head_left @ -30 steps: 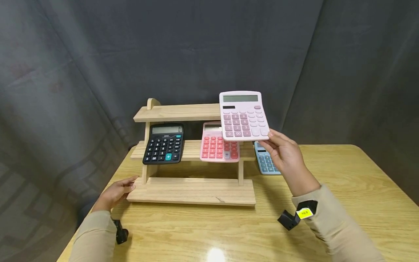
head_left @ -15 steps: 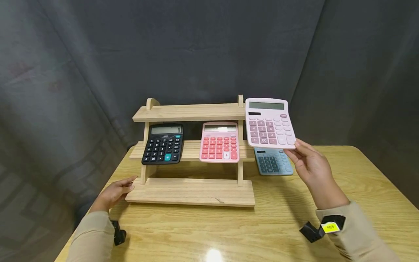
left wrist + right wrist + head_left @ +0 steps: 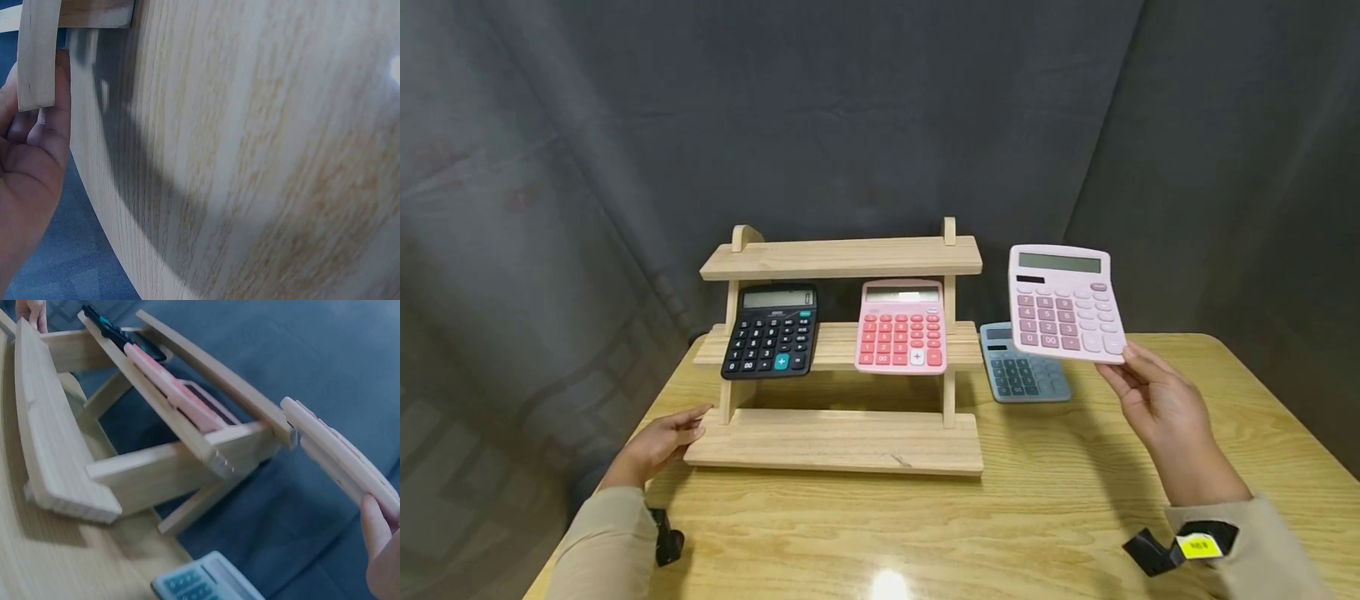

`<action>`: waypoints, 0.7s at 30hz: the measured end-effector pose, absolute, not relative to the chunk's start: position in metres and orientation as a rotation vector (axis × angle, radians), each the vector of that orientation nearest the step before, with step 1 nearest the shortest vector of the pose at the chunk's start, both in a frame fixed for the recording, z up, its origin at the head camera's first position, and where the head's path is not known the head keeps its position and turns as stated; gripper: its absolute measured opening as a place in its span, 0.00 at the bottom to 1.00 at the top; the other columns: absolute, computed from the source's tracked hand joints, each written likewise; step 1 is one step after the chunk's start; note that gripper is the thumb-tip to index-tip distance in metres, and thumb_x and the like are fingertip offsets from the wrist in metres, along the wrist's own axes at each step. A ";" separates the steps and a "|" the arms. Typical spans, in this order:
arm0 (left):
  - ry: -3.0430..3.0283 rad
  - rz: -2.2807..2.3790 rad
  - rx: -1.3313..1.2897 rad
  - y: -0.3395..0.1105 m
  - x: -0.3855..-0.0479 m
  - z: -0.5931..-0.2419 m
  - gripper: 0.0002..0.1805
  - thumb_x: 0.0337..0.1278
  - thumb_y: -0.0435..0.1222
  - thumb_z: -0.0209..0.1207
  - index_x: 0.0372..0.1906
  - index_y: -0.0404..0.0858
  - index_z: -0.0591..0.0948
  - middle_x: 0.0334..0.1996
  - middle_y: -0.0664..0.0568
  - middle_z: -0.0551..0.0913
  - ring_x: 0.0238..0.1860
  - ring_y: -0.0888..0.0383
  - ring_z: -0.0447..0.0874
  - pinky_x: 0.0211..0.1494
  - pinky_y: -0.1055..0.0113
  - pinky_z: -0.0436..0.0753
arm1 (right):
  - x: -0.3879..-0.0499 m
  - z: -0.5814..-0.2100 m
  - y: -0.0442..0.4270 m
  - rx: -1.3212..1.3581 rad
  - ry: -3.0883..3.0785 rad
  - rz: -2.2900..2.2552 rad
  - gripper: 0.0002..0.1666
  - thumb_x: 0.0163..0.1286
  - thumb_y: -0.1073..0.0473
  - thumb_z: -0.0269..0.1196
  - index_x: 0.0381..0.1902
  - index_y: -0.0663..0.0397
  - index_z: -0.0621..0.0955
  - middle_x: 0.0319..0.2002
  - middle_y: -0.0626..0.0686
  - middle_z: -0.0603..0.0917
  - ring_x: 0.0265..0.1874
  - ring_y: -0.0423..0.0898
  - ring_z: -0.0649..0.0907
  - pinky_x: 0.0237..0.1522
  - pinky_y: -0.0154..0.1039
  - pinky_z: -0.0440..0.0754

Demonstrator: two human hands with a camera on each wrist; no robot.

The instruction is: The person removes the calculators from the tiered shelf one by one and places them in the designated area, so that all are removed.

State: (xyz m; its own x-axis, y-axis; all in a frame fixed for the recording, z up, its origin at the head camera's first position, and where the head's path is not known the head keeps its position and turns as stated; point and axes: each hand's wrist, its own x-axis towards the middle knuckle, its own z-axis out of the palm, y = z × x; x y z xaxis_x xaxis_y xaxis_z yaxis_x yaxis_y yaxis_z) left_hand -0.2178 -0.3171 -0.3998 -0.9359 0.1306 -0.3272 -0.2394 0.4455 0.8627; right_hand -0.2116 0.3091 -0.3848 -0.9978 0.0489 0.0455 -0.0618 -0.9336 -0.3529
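Note:
My right hand (image 3: 1168, 408) pinches a pale pink calculator (image 3: 1066, 302) by its lower right corner, thumb in front. The calculator is in the air to the right of a three-tier wooden rack (image 3: 842, 260), keys facing me. In the right wrist view the same pale pink calculator (image 3: 340, 450) shows edge-on beside the rack's upper end. At the rack's lower left, my left hand (image 3: 658, 442) grips the end of the bottom shelf (image 3: 835, 437). The left wrist view has the left hand's fingers (image 3: 57, 134) around that shelf end (image 3: 37, 69).
A black calculator (image 3: 771, 333) and a coral-keyed pink calculator (image 3: 901, 329) lean on the middle shelf. A blue calculator (image 3: 1022, 379) lies on the wooden table (image 3: 820, 533) right of the rack, partly behind the held one. A dark curtain (image 3: 880, 108) hangs behind.
My right hand has carried the pale pink calculator right and somewhat lower, from in front of the rack to beside it. The left hand stays at the shelf end.

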 end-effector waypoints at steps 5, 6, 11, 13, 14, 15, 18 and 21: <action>2.362 1.479 -0.093 -0.317 -0.217 -0.398 0.29 0.61 0.32 0.43 0.63 0.27 0.47 0.61 0.28 0.44 0.57 0.39 0.52 0.56 0.47 0.56 | -0.230 -0.438 0.352 0.031 -0.705 2.923 0.23 0.62 0.75 0.48 0.55 0.61 0.70 0.53 0.60 0.71 0.53 0.55 0.68 0.50 0.48 0.64; 2.363 1.477 -0.092 -0.317 -0.217 -0.398 0.29 0.61 0.32 0.43 0.63 0.27 0.47 0.61 0.28 0.44 0.58 0.39 0.51 0.56 0.47 0.56 | -0.235 -0.450 0.361 0.031 -0.726 2.901 0.24 0.61 0.74 0.49 0.56 0.61 0.69 0.54 0.59 0.70 0.53 0.55 0.67 0.51 0.48 0.64; 2.366 1.475 -0.083 -0.318 -0.216 -0.397 0.29 0.61 0.32 0.43 0.63 0.27 0.46 0.61 0.28 0.43 0.58 0.39 0.50 0.56 0.46 0.55 | -0.244 -0.477 0.388 0.043 -0.612 2.913 0.24 0.61 0.75 0.49 0.57 0.62 0.68 0.56 0.59 0.67 0.55 0.56 0.66 0.52 0.49 0.61; 2.368 1.480 -0.089 -0.318 -0.216 -0.397 0.29 0.61 0.32 0.44 0.63 0.27 0.47 0.61 0.28 0.45 0.57 0.40 0.54 0.56 0.46 0.56 | -0.241 -0.477 0.390 0.022 -0.588 2.919 0.24 0.61 0.75 0.48 0.57 0.62 0.68 0.55 0.60 0.68 0.54 0.56 0.66 0.51 0.50 0.61; 2.369 1.482 -0.092 -0.318 -0.215 -0.398 0.29 0.61 0.32 0.44 0.63 0.27 0.47 0.61 0.27 0.46 0.56 0.41 0.55 0.56 0.47 0.57 | -0.240 -0.476 0.390 0.008 -0.596 2.917 0.24 0.61 0.75 0.49 0.57 0.61 0.68 0.55 0.60 0.69 0.54 0.56 0.66 0.51 0.50 0.62; 2.371 1.481 -0.094 -0.317 -0.215 -0.398 0.29 0.61 0.33 0.44 0.63 0.27 0.48 0.60 0.27 0.47 0.55 0.41 0.56 0.56 0.47 0.58 | -0.237 -0.474 0.390 -0.019 -0.606 2.915 0.24 0.61 0.75 0.49 0.56 0.61 0.69 0.54 0.60 0.70 0.54 0.56 0.67 0.51 0.50 0.62; 2.377 1.478 -0.101 -0.316 -0.214 -0.398 0.29 0.61 0.33 0.45 0.63 0.28 0.48 0.59 0.26 0.48 0.55 0.42 0.57 0.55 0.47 0.59 | -0.227 -0.464 0.384 -0.100 -0.628 2.920 0.23 0.61 0.74 0.50 0.55 0.59 0.70 0.52 0.59 0.72 0.52 0.55 0.69 0.49 0.49 0.65; 2.375 1.473 -0.086 -0.316 -0.214 -0.397 0.30 0.61 0.33 0.45 0.63 0.27 0.48 0.60 0.27 0.46 0.56 0.40 0.54 0.56 0.47 0.58 | -0.223 -0.465 0.385 -0.169 -0.661 2.905 0.24 0.60 0.73 0.52 0.55 0.57 0.72 0.49 0.58 0.75 0.50 0.54 0.71 0.49 0.48 0.66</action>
